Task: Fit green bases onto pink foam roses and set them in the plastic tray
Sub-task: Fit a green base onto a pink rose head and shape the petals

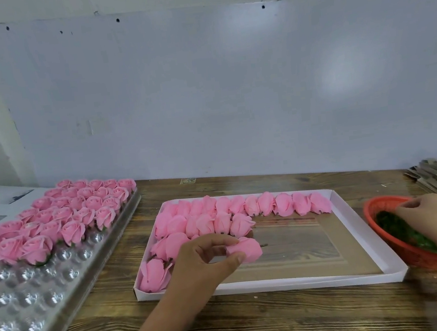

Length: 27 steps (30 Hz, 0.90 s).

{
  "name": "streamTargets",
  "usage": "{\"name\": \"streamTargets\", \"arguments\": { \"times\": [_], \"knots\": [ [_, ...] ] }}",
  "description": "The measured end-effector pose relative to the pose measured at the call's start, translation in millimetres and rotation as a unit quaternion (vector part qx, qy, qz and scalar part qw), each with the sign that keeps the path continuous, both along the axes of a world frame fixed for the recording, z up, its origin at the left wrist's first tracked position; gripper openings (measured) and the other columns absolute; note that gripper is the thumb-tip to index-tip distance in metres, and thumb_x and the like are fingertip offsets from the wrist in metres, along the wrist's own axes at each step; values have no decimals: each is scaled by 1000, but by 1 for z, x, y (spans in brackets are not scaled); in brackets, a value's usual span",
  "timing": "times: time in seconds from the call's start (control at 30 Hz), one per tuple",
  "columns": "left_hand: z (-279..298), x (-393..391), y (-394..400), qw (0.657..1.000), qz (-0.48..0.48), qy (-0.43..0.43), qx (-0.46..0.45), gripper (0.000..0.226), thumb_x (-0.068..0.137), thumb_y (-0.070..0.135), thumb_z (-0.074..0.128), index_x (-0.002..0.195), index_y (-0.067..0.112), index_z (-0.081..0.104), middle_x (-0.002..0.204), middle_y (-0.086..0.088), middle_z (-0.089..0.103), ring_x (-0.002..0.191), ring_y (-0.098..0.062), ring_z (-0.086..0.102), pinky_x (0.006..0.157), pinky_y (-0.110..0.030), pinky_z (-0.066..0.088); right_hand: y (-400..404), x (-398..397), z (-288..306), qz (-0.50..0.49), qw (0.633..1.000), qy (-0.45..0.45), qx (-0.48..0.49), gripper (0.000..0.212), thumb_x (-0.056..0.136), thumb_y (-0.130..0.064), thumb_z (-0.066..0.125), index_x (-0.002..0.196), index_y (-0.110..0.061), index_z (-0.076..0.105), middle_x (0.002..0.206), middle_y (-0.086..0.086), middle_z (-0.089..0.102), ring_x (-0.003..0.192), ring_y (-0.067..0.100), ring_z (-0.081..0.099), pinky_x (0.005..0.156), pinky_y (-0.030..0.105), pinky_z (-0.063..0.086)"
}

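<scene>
A rose (244, 249) is pinched by the left hand (209, 259) over the box (361, 230), whose right half lies bare. The right hand (430, 218) is sunk in the basket (374, 206) among bases (399, 229); its grip cannot be told.

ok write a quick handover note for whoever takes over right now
Left hand pinches a rose over the white box.
Right hand reaches into the orange basket of green bases; whether it holds one is unclear.
Done: the plastic tray is filled with based roses at its far end.
Left: near cups empty; loose roses remain in the box.
</scene>
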<state>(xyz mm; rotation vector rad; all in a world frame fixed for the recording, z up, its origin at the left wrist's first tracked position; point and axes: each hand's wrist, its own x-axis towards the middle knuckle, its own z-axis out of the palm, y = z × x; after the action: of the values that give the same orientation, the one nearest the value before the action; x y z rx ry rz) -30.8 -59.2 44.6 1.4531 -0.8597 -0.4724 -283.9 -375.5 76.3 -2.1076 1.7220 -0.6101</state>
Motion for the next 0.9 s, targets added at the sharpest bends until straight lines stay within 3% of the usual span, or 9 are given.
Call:
{"name": "streamTargets", "arguments": {
  "times": [0.17, 0.27, 0.37, 0.5, 0.57, 0.63, 0.73, 0.83, 0.9],
  "knots": [
    [-2, 1, -1, 1000, 1, 0, -3, 28, 76, 11, 86, 87, 36, 80, 72, 18, 72, 70, 6, 65, 64, -11, 50, -2, 3, -4, 24, 998, 43, 33, 7, 87, -7, 63, 89, -14, 62, 77, 2, 57, 70, 21, 58, 56, 29, 42],
    [-1, 1, -1, 1000, -2, 2, -8, 30, 76, 8, 86, 86, 36, 80, 71, 18, 72, 69, 6, 64, 63, -11, 50, -6, 4, -5, 43, 994, 92, 49, 3, 88, -14, 65, 87, -14, 67, 76, 2, 62, 71, 21, 61, 61, 33, 47],
    [-1, 1, -1, 1000, -1, 7, -8, 30, 77, 8, 86, 86, 35, 80, 72, 17, 72, 70, 6, 64, 63, -12, 50, -11, 3, -6, 48, 991, 110, 66, 17, 95, -24, 59, 94, -10, 68, 81, 6, 66, 73, 23, 63, 68, 34, 50],
    [-1, 0, -1, 1000, 3, 12, -8, 30, 76, 7, 86, 85, 35, 80, 72, 15, 73, 70, 5, 65, 64, -13, 50, -17, 4, -10, 45, 988, 128, 73, 26, 94, -5, 48, 107, -8, 70, 113, 16, 68, 87, 27, 62, 79, 40, 52],
    [0, 0, -1, 1000, 3, 10, -7, 30, 76, 8, 86, 85, 36, 80, 72, 15, 73, 71, 5, 65, 64, -13, 51, -18, 4, -11, 40, 989, 125, 63, 31, 91, -1, 51, 113, -12, 69, 122, 16, 65, 81, 22, 60, 74, 38, 53],
    [1, 0, -1, 1000, 3, 8, -8, 30, 76, 7, 85, 85, 36, 80, 72, 15, 73, 70, 5, 65, 64, -12, 51, -21, 3, -13, 34, 992, 111, 55, 33, 87, 2, 54, 113, -12, 69, 120, 15, 65, 72, 16, 59, 63, 33, 50],
    [1, -1, 0, 1000, 5, 9, -2, 29, 76, 9, 86, 87, 35, 80, 71, 15, 72, 70, 6, 65, 64, -12, 50, -23, 1, -16, 24, 990, 128, 50, 31, 86, 3, 56, 106, -13, 72, 116, 14, 67, 72, 15, 55, 70, 35, 52],
    [1, 0, 0, 1000, 10, 14, 2, 27, 75, 12, 87, 87, 35, 80, 72, 13, 72, 71, 4, 64, 65, -14, 51, -26, -3, -12, -6, 992, 127, -1, 23, 84, -1, 59, 90, -16, 77, 79, 5, 63, 64, 18, 57, 53, 29, 50],
    [1, 0, 0, 1000, 9, 16, 2, 27, 75, 12, 87, 87, 35, 80, 72, 13, 72, 71, 4, 65, 65, -14, 51, -31, -8, -9, -41, 994, 88, -40, 20, 80, -1, 60, 81, -15, 74, 65, 1, 54, 54, 24, 60, 45, 30, 51]
  ]
}}
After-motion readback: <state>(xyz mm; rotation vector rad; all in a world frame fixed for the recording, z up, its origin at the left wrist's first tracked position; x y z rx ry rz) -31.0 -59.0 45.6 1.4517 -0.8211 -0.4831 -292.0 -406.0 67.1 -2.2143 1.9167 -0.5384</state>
